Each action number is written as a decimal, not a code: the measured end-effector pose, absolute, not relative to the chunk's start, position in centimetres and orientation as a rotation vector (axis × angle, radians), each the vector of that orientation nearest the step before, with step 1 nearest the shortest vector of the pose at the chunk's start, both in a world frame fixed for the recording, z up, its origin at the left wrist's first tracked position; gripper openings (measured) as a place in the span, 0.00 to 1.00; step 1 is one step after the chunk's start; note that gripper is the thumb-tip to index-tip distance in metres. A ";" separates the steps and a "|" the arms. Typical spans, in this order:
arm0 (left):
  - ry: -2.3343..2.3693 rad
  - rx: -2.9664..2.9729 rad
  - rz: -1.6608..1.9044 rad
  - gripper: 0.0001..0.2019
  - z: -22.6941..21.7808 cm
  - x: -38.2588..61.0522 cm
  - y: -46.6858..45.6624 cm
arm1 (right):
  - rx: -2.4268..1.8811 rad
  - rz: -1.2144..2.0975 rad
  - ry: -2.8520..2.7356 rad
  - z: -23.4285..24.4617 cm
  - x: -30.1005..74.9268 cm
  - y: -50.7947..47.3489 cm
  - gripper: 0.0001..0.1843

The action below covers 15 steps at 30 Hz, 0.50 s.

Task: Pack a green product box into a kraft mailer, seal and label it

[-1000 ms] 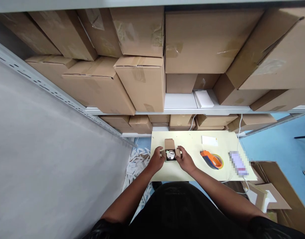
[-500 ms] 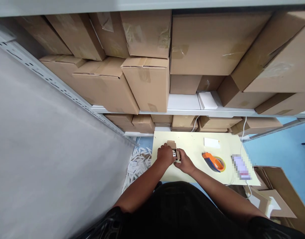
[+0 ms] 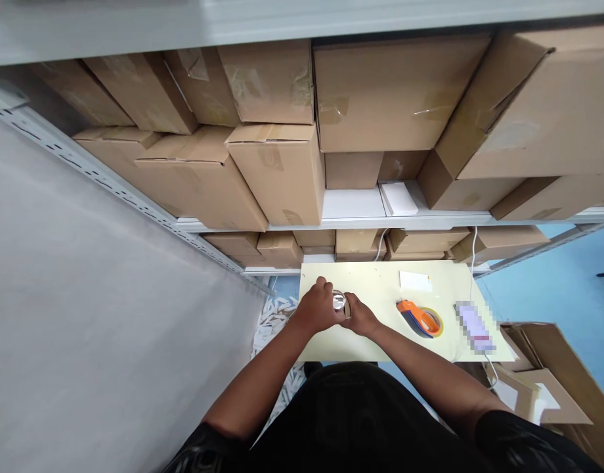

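Note:
My left hand (image 3: 318, 307) is closed around a shiny silver round object (image 3: 338, 300), whose exact kind I cannot make out. Close against it, my right hand (image 3: 361, 316) grips a small brown cardboard box (image 3: 348, 310), mostly covered by the fingers. Both hands meet over the left part of the pale yellow table (image 3: 368, 279). To their right lies an orange and blue tape dispenser (image 3: 416, 318) with a yellow-edged roll.
A white card (image 3: 415, 281) and a blurred-out phone-like device (image 3: 474, 326) with a white cable lie on the table. Shelves of cardboard boxes (image 3: 275, 174) rise behind. White scraps (image 3: 272, 328) cover the floor at left; an open carton (image 3: 553, 368) stands at right.
The silver object shows more fully between my hands, raised relative to the small box. The box's upright flap no longer shows. My view has shifted slightly.

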<state>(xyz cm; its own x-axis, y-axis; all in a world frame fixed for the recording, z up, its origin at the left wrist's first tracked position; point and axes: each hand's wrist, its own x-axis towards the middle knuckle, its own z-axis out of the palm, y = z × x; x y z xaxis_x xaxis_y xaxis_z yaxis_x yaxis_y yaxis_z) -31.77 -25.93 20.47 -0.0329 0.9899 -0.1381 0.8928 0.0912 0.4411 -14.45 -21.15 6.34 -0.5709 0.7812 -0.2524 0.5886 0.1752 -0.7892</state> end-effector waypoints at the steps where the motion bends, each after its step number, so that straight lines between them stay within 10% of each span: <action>1: 1.957 1.841 0.423 0.22 21.5 -32.3 -26.3 | -1.327 1.354 -2.234 6.5 -14.5 -21.1 0.43; 7: 1.902 1.696 0.957 0.31 26.2 -36.2 -28.1 | -1.229 1.409 -2.181 9.3 -12.7 -21.1 0.56; 12: 1.529 1.317 1.515 0.30 25.8 -37.2 -27.1 | -1.089 1.594 -1.698 14.7 -11.1 -21.9 0.32; 15: 1.266 1.136 1.639 0.30 25.4 -35.8 -25.4 | -0.996 2.027 -1.365 17.9 -12.3 -22.3 0.35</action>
<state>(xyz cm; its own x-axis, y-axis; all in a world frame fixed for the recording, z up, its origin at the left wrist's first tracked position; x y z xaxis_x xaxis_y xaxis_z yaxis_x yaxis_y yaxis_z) -35.83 -25.45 25.43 -0.3158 0.9288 0.1940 -0.0466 -0.2194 0.9745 -12.31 -22.32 17.91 -0.6091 0.7363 -0.2948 -0.0037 -0.3743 -0.9273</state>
